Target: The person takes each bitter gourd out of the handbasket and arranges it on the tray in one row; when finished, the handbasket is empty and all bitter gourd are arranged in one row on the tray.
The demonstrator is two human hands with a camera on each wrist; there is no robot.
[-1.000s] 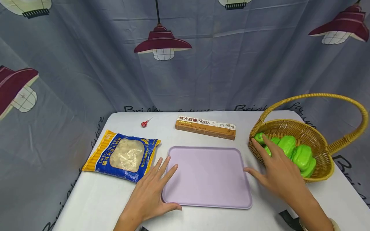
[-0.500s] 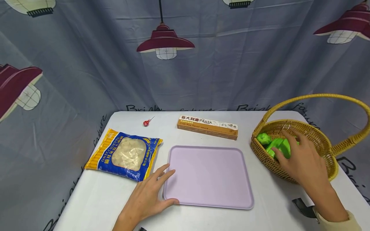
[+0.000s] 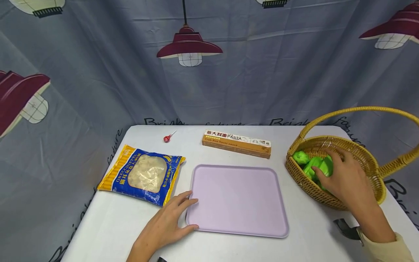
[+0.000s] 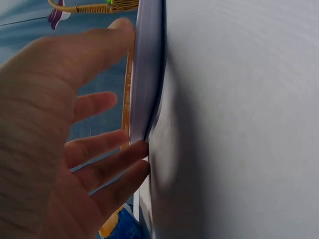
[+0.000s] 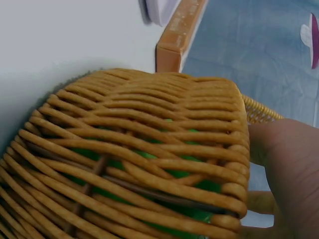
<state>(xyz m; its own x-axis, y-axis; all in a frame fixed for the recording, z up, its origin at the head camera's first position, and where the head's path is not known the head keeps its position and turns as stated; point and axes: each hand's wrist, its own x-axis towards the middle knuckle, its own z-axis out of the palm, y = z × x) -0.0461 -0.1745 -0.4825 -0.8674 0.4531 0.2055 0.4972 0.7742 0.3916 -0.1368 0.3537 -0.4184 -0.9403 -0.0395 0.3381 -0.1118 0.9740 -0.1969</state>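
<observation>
Reaching with the right hand [image 3: 350, 178] over the near rim of the wicker basket [image 3: 314, 192], at the right side of the white table [image 3: 98, 225]. Inside this basket, lying toward its left side and close together: some green peppers [image 3: 301, 157]. With the right thumb just beside them and apart from the bent fingers, but with fingertips partly hidden, cannot tell about a real hold on any pepper. In the right wrist view, only green colour through the gaps of the woven wall. At the left edge of the lavender tray [image 3: 239, 200], on the table's middle, to notice also the left hand [image 3: 165, 223], with fingers loosely bent, thumb well apart near the tray's near left corner, and nothing gripped. Cannot tell for certain about contact with the tray. Farther around: beyond the left hand, a blue and yellow bag [image 3: 147, 173] with printed word ORECCHIETTE; behind the tray, a long pasta box [image 3: 236, 144]; to the left of this box, a red lollipop [image 3: 167, 138]. Behind everything, a grey-blue curtain [image 3: 248, 83] with printed lamps.
</observation>
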